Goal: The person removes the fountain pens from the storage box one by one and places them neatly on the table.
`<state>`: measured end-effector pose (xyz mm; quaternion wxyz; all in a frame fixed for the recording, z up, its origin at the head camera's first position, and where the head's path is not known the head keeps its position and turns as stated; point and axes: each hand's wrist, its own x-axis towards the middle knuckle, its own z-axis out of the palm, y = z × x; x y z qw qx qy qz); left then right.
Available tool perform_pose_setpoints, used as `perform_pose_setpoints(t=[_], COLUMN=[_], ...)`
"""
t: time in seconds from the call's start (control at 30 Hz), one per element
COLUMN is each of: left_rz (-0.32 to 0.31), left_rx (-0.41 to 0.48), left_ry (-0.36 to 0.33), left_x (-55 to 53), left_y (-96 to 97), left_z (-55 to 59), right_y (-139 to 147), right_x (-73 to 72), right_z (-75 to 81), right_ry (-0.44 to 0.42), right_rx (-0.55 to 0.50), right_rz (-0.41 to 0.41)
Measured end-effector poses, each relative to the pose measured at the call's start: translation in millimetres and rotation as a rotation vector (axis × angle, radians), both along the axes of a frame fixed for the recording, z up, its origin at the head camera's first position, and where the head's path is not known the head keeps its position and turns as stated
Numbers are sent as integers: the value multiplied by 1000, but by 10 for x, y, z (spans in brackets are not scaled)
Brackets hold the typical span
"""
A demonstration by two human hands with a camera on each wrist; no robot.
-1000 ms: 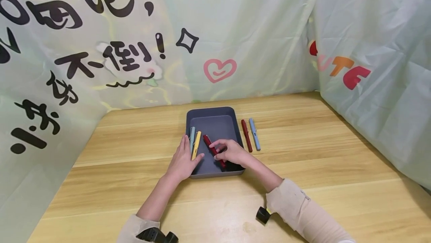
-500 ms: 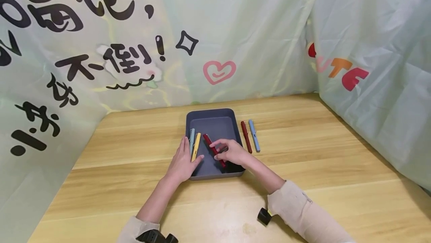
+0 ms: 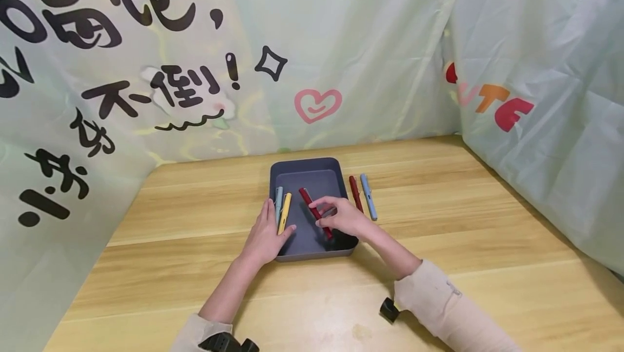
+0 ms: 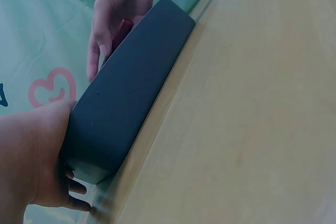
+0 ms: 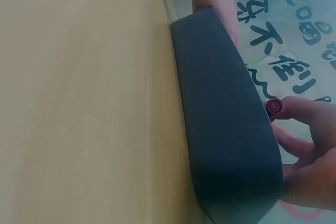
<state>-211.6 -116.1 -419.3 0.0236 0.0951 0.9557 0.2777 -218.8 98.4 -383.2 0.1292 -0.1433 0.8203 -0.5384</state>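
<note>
A dark grey rectangular tray [image 3: 319, 178] rests on the table. My left hand [image 3: 263, 238] grips its left wall, thumb over the inside and the other fingers outside. Close to that thumb, a yellow pen [image 3: 285, 212] and a grey-blue pen [image 3: 279, 200] lean side by side in the tray. My right hand [image 3: 346, 217] pinches a dark red capped pen [image 3: 306, 198] between thumb and fingers, slanted over the tray's right half. The right wrist view shows this red pen's round end [image 5: 274, 107] just above the near rim.
Right of the tray, a second dark red pen [image 3: 354, 187] and a light blue pen [image 3: 368, 196] lie on the wooden table [image 3: 453, 222]. The right hand partly covers that red pen. A printed cloth [image 3: 390, 59] hangs behind and along the sides.
My right hand has moved slightly right with the red pen, now overlapping the lower end of the red pen on the table. The left hand and the tray stay put.
</note>
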Motion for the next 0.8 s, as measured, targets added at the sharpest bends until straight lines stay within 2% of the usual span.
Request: perform_pose_setpoints(t=[0.23, 0.47, 0.8], left_rz=[-5, -7, -9], left_rx=[-10, -2, -5], left_ry=[4, 18, 23], left_x=[-11, 0, -4], left_y=[8, 1, -13], left_z=[-8, -7, -21], right_y=[89, 194, 342], right_x=[4, 7, -11], right_z=[25, 82, 133], right_ry=[17, 40, 34], right_rx=[-8, -29, -9], right_rz=[-25, -13, -62])
